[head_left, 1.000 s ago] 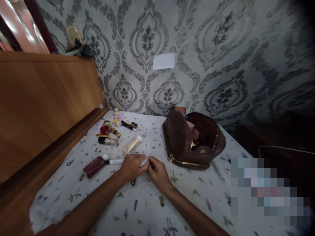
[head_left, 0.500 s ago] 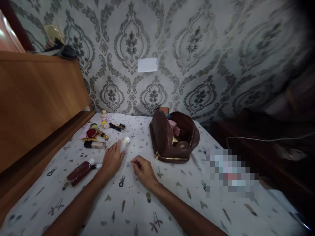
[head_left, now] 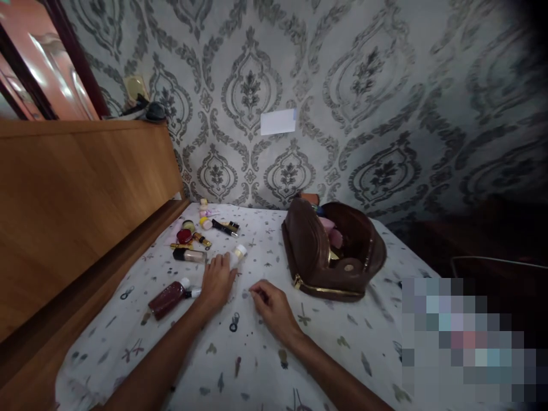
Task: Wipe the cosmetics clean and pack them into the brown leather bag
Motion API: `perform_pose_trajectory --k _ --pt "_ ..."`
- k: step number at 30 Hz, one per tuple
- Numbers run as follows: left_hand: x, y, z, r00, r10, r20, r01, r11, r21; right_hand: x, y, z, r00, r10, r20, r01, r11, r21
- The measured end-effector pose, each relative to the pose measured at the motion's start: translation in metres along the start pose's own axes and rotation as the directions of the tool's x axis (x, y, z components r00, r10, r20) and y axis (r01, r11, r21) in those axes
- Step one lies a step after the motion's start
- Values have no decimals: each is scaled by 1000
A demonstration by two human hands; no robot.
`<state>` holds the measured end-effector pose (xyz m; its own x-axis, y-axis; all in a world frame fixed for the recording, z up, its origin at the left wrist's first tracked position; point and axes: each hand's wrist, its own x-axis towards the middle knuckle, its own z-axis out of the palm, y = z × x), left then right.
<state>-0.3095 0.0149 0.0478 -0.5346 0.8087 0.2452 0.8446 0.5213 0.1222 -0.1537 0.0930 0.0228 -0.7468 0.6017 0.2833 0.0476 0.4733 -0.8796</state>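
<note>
My left hand (head_left: 218, 282) lies over a small clear bottle with a white cap (head_left: 240, 252), its fingers closed round the body and hiding most of it. The bottle rests on its side on the patterned sheet. My right hand (head_left: 273, 311) hovers close to the sheet with curled fingers, thumb and forefinger together, and nothing visible in it. To its right stands an open brown cosmetic bag (head_left: 306, 248) with a gold zip and pink items inside. A bottle of dark red liquid (head_left: 166, 299) lies left of my left forearm, touching a small white-and-black item (head_left: 194, 292).
Left of my left hand lie a black-capped foundation bottle (head_left: 194, 256), a red round jar (head_left: 184, 236), a yellow-lidded jar (head_left: 205, 223) and black tubes (head_left: 225, 228). A wooden panel (head_left: 85, 211) borders the left side; a patterned wall (head_left: 240, 114) rises behind.
The camera view has shifted, so everything sits further right and slightly lower. Both hands keep nearly the same places relative to the bottle and bag.
</note>
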Motion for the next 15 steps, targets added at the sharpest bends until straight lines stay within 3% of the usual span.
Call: perform_pose_trajectory --k 15 --pt "6 -8 -8 999 -27 47 29 999 -40 0 0 0 1000 10 21 -10 1000 -21"
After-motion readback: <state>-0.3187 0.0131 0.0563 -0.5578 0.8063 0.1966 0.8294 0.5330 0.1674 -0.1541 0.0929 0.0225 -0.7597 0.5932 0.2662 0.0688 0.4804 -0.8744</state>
